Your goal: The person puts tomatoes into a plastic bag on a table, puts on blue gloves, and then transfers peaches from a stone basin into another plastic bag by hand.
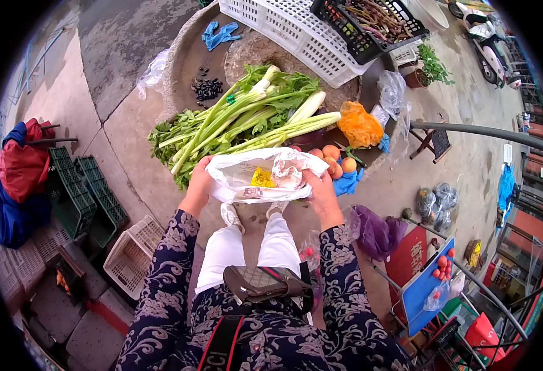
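A white plastic bag (231, 176) is stretched open between my two hands, its mouth facing up. Inside it lie a yellow piece (262, 177) and crumpled whitish paper or plastic (289, 168). My left hand (199, 185) is closed on the bag's left end. The right end is gripped by my right hand (323, 193). Just beyond the bag, long celery stalks (240, 117) are heaped on a round stone surface (182, 68). Several peaches (331, 152) sit close to my right hand, with a blue glove or bag (347, 183) beside them.
An orange bag (359, 125), dark small items (207, 89) and a white crate (296, 37) lie beyond. Green crates (101, 198) and a beige basket (134, 255) stand left. At right are a purple bag (376, 232) and a blue board (425, 297) with tomatoes.
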Demonstrator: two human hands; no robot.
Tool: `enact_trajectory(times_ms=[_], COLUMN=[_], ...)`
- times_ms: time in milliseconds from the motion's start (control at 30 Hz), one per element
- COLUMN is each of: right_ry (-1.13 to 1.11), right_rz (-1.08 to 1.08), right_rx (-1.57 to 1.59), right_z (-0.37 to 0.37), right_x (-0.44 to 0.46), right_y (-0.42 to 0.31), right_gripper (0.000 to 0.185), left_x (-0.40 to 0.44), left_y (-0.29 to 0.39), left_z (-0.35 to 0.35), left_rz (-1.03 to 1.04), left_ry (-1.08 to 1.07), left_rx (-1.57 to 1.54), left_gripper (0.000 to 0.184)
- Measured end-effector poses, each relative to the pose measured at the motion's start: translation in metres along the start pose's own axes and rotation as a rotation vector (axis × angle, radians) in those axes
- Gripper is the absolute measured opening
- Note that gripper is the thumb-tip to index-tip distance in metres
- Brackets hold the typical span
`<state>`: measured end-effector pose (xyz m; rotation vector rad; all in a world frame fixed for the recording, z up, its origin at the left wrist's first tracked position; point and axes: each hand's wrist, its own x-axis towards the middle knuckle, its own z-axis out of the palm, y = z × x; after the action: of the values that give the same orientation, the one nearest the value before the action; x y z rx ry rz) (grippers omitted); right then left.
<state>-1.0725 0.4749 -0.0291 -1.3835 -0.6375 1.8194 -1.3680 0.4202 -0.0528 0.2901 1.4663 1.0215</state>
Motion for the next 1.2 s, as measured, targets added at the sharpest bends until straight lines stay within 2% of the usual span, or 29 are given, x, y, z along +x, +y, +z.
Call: enact_trajectory(times_ms=[100, 167, 267, 333, 400, 433, 467, 567, 633, 700, 733, 833, 867, 967, 1000, 1033, 1100, 1167, 1200], right_ry=[-0.008, -0.02, -0.074, -0.067, 0.035, 0.089, 0.269, 0.072, -0.089, -0.186, -0.127, -0.186, -0.176, 0.043, 0.156, 0.21, 0.266, 0.249, 0.236], right_rz=[0.064, 0.139, 0.084, 0.082, -0.188, -0.322, -0.672, -0.95, -0.921, -0.823, -0.811, -0.702, -0.744, -0.728, -0.706, -0.476, -0.375, -0.211, -0.186], right_rx=[0.085, 0.101, 0.072, 0.049, -0.423, -0.662, -0.797, -0.911, -1.075, -1.314, -1.31, -1.23, -1.181, -1.217, -1.036, -0.811, -0.147, 0.219, 0.357], right_z=[-0.013, -0.025, -0.04, -0.043, -0.058, -0.053, -0.049, -0.048, -0.051, -0.044, -0.044, -0.049, -0.054, -0.077, -0.077, -0.081, -0.1, -0.108, -0.108], right_x=[0.0, 0.002, 0.013, 0.014, 0.027, 0.027, 0.021, 0.005, 0.007, 0.004, 0.008, 0.025, 0.034, 0.057, 0.057, 0.059, 0.076, 0.08, 0.081], right_y=[-0.028, -0.043, -0.045, -0.051, -0.035, -0.04, -0.044, -0.078, -0.083, -0.083, -0.075, -0.063, -0.062, -0.048, -0.054, -0.06, -0.052, -0.063, -0.069], right_gripper=[0.04, 0.041, 0.043, 0.045, 0.046, 0.047, 0.053, 0.059, 0.072, 0.08, 0.083, 0.079, 0.069, 0.059, 0.049, 0.042, 0.037, 0.037, 0.038], left_x=[-0.012, -0.009, -0.007, -0.01, 0.007, 0.009, 0.011, 0.014, 0.003, 0.011, 0.014, 0.024, 0.027, 0.047, 0.054, 0.06, 0.07, 0.085, 0.084], left_y=[0.012, 0.006, 0.007, 0.009, -0.009, -0.009, -0.009, -0.001, 0.025, 0.019, 0.016, 0.009, 0.007, 0.001, 0.001, 0.0, -0.007, -0.019, -0.019], left_z=[0.047, 0.068, 0.101, 0.12, 0.124, 0.132, 0.141, 0.16, 0.183, 0.192, 0.197, 0.201, 0.2, 0.194, 0.191, 0.189, 0.183, 0.179, 0.182], left_rz=[-0.171, -0.159, -0.216, -0.198, -0.193, -0.209, -0.224, -0.224, -0.224, -0.227, -0.234, -0.202, -0.169, -0.173, -0.185, -0.195, -0.213, -0.205, -0.186], left_ry=[-0.043, -0.139, -0.261, -0.37, -0.542, -0.503, -0.463, -0.406, -0.434, -0.478, -0.487, -0.518, -0.52, -0.489, -0.468, -0.446, -0.348, -0.271, -0.253], left_rx=[-0.092, -0.165, -0.455, -0.506, -0.602, -0.601, -0.6, -0.583, -0.621, -0.671, -0.699, -0.748, -0.741, -0.781, -0.773, -0.766, -0.662, -0.509, -0.542], left_gripper=[0.027, 0.031, 0.031, 0.033, 0.038, 0.039, 0.04, 0.045, 0.046, 0.051, 0.052, 0.053, 0.054, 0.055, 0.054, 0.054, 0.047, 0.045, 0.043])
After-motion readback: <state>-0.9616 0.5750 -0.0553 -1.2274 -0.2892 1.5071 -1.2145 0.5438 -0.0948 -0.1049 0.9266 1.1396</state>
